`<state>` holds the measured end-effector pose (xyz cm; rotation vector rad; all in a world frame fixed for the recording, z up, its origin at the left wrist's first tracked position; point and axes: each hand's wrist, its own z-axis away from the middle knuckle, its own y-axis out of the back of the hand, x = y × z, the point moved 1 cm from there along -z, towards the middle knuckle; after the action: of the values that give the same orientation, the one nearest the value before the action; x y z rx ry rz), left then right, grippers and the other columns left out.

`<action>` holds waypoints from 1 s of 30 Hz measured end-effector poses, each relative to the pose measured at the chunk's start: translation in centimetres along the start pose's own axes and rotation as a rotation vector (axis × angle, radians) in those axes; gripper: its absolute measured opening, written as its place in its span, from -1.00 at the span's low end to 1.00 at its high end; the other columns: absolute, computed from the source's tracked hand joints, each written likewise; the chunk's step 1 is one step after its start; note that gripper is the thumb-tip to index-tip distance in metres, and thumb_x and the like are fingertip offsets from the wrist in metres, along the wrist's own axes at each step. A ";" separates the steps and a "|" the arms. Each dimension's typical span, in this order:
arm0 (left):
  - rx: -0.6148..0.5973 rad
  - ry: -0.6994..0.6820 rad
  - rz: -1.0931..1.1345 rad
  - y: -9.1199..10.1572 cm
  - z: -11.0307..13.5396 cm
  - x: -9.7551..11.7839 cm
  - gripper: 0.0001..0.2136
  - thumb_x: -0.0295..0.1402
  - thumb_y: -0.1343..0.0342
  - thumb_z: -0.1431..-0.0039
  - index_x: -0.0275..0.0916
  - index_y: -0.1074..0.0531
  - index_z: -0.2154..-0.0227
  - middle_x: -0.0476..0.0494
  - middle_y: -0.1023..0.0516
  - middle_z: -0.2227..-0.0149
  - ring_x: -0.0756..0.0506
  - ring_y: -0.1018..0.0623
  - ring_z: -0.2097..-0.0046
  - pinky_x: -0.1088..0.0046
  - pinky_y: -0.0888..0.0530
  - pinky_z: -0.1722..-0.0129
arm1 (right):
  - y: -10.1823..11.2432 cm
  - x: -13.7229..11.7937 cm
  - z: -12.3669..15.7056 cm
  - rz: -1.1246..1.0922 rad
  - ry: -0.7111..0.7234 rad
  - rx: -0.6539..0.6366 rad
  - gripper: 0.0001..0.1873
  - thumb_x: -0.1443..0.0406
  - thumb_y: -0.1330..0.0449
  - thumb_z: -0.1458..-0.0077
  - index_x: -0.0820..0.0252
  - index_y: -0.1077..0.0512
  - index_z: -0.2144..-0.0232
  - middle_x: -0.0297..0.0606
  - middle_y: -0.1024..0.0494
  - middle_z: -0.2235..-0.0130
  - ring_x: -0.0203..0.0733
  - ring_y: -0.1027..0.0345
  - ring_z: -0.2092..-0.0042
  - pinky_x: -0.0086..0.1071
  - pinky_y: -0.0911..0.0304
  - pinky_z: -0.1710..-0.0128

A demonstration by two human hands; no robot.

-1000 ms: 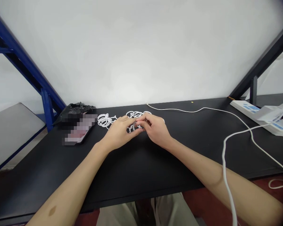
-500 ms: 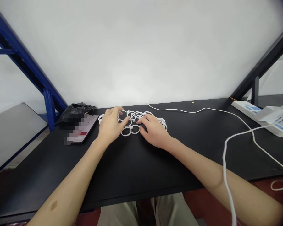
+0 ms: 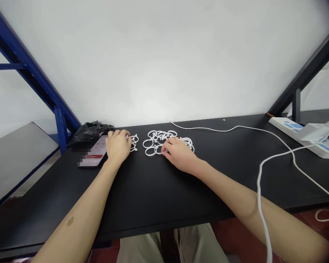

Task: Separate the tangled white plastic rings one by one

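White curtain rings with small eyelets lie in groups on the black table. My left hand (image 3: pixel 117 146) is at the left group of rings (image 3: pixel 133 149), its fingers curled and closed on a ring whose edge shows by the fingertips. Much of this group is hidden under that hand. To the right, my right hand (image 3: pixel 179 152) rests over the front of the middle pile of rings (image 3: pixel 150 150), thumb and fingers pinched on a ring's eyelet. More rings (image 3: pixel 188 141) lie just beyond its knuckles, partly covered.
A phone (image 3: pixel 94 151) with its screen lit lies left of my left hand, beside a crumpled black plastic bag (image 3: pixel 91 130). A white cable (image 3: pixel 208 128) runs across the table to the right, near a power strip (image 3: pixel 293 128). A white wall (image 3: pixel 167 65) stands behind.
My left hand has moved left with a ring, from the middle pile to the left group. My right hand has stayed nearly in place, its thumb and fingers closing on a ring.
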<state>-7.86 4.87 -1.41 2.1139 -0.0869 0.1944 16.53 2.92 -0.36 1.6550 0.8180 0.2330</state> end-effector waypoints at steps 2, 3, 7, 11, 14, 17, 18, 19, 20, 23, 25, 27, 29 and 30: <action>0.024 0.000 0.006 0.1 0.0 0.1 -0.73 -0.24 0.05 -0.22 -0.20 -0.51 0.20 -0.38 -0.55 0.13 -0.40 -0.35 0.04 0.02 -0.34 0.14 | 0.1 -0.1 0.0 -0.013 0.006 -0.010 -0.85 0.34 -0.09 -0.25 0.21 -0.46 0.29 -0.14 -0.50 0.17 -0.07 -0.28 0.09 -0.17 -0.20 0.03; 0.033 -0.005 0.010 0.3 0.0 0.3 -0.73 -0.24 0.05 -0.22 -0.20 -0.51 0.20 -0.37 -0.55 0.13 -0.40 -0.35 0.03 0.02 -0.34 0.14 | 0.2 -0.2 0.0 -0.017 0.006 -0.012 -0.85 0.34 -0.07 -0.26 0.20 -0.46 0.28 -0.14 -0.51 0.18 -0.08 -0.29 0.11 -0.17 -0.20 0.04; 0.070 -0.081 0.113 1.6 0.3 2.3 -0.75 -0.22 0.04 -0.25 -0.20 -0.49 0.23 -0.29 -0.55 0.13 -0.36 -0.36 -0.02 0.04 -0.32 0.03 | 0.4 -0.3 0.0 -0.015 -0.008 0.011 -0.84 0.34 -0.04 -0.29 0.18 -0.44 0.22 -0.17 -0.53 0.19 -0.10 -0.33 0.12 -0.21 -0.19 0.07; -0.019 -0.300 0.360 2.6 1.1 4.9 -0.76 -0.21 0.04 -0.29 -0.19 -0.46 0.17 -0.16 -0.56 0.14 -0.20 -0.40 0.04 0.20 -0.35 -0.01 | 0.4 -0.3 0.0 0.011 -0.012 0.061 -0.84 0.37 -0.04 -0.28 0.18 -0.43 0.19 -0.17 -0.54 0.14 -0.10 -0.36 0.09 -0.23 -0.18 0.06; -0.178 -0.394 0.433 2.6 1.8 6.1 -0.74 -0.17 0.00 -0.28 -0.18 -0.44 0.12 -0.13 -0.54 0.15 -0.17 -0.42 0.08 0.23 -0.38 0.04 | 0.3 -0.2 0.0 0.036 -0.029 0.099 -0.81 0.38 -0.02 -0.28 0.19 -0.43 0.18 -0.16 -0.55 0.14 -0.08 -0.36 0.08 -0.23 -0.18 0.07; -0.252 -0.416 0.448 2.3 2.2 6.4 -0.75 -0.19 -0.02 -0.27 -0.17 -0.45 0.10 -0.12 -0.54 0.14 -0.17 -0.42 0.09 0.22 -0.39 0.06 | 0.4 -0.1 0.0 0.059 -0.055 0.155 -0.78 0.38 0.00 -0.29 0.18 -0.43 0.14 -0.15 -0.55 0.12 -0.08 -0.36 0.09 -0.26 -0.19 0.12; -0.259 -0.420 0.451 2.2 2.3 6.4 -0.75 -0.20 -0.02 -0.26 -0.17 -0.45 0.10 -0.13 -0.54 0.13 -0.17 -0.42 0.09 0.22 -0.39 0.06 | 0.5 -0.2 0.0 0.065 -0.057 0.173 -0.77 0.38 0.01 -0.30 0.17 -0.43 0.13 -0.16 -0.55 0.11 -0.08 -0.36 0.09 -0.26 -0.19 0.14; -0.261 -0.426 0.454 2.1 2.3 6.3 -0.76 -0.22 -0.03 -0.26 -0.17 -0.45 0.10 -0.13 -0.54 0.13 -0.17 -0.41 0.09 0.23 -0.39 0.06 | 0.6 -0.2 0.0 0.068 -0.059 0.188 -0.76 0.38 0.02 -0.30 0.16 -0.43 0.12 -0.17 -0.55 0.11 -0.09 -0.36 0.10 -0.27 -0.19 0.17; -0.261 -0.432 0.454 2.0 2.3 6.3 -0.77 -0.24 -0.03 -0.26 -0.18 -0.45 0.11 -0.13 -0.54 0.13 -0.17 -0.41 0.09 0.23 -0.39 0.06 | 0.6 -0.2 0.0 0.068 -0.063 0.203 -0.76 0.38 0.02 -0.30 0.15 -0.42 0.11 -0.19 -0.56 0.11 -0.09 -0.37 0.11 -0.27 -0.19 0.18; -0.272 -0.433 0.448 1.8 2.2 6.1 -0.79 -0.28 -0.04 -0.25 -0.18 -0.46 0.13 -0.14 -0.56 0.16 -0.18 -0.41 0.11 0.23 -0.40 0.08 | 0.8 -0.3 0.0 0.047 -0.098 0.257 -0.77 0.36 -0.01 -0.29 0.14 -0.42 0.09 -0.21 -0.57 0.12 -0.08 -0.37 0.13 -0.27 -0.18 0.21; -0.283 -0.428 0.444 1.8 2.2 6.1 -0.79 -0.29 -0.03 -0.25 -0.16 -0.46 0.12 -0.13 -0.56 0.16 -0.18 -0.41 0.10 0.24 -0.40 0.09 | 0.9 -0.4 0.0 0.012 -0.119 0.296 -0.79 0.34 -0.03 -0.29 0.13 -0.43 0.10 -0.20 -0.58 0.15 -0.08 -0.37 0.13 -0.27 -0.19 0.20; -0.286 -0.416 0.433 1.7 2.1 6.0 -0.78 -0.29 -0.02 -0.26 -0.15 -0.47 0.10 -0.14 -0.55 0.19 -0.17 -0.43 0.12 0.26 -0.41 0.11 | 1.0 -0.5 0.1 -0.041 -0.117 0.325 -0.81 0.33 -0.05 -0.28 0.13 -0.44 0.13 -0.21 -0.58 0.17 -0.10 -0.37 0.13 -0.28 -0.19 0.18; -0.279 -0.400 0.416 1.7 2.2 6.0 -0.77 -0.27 -0.01 -0.27 -0.14 -0.49 0.10 -0.14 -0.51 0.27 -0.15 -0.45 0.18 0.28 -0.42 0.16 | 1.1 -0.7 0.1 -0.112 -0.100 0.340 -0.82 0.34 -0.05 -0.28 0.13 -0.43 0.15 -0.23 -0.58 0.16 -0.14 -0.38 0.12 -0.30 -0.20 0.16; -0.272 -0.392 0.408 1.7 2.2 6.0 -0.77 -0.26 -0.01 -0.27 -0.14 -0.50 0.11 -0.13 -0.48 0.31 -0.15 -0.45 0.21 0.30 -0.42 0.18 | 1.1 -0.7 0.1 -0.154 -0.092 0.346 -0.82 0.34 -0.04 -0.28 0.13 -0.43 0.16 -0.24 -0.58 0.15 -0.16 -0.39 0.13 -0.30 -0.21 0.15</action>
<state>-1.93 2.25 -0.05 1.8168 -0.7380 0.0034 16.44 2.37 0.80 1.8963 0.9495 -0.0982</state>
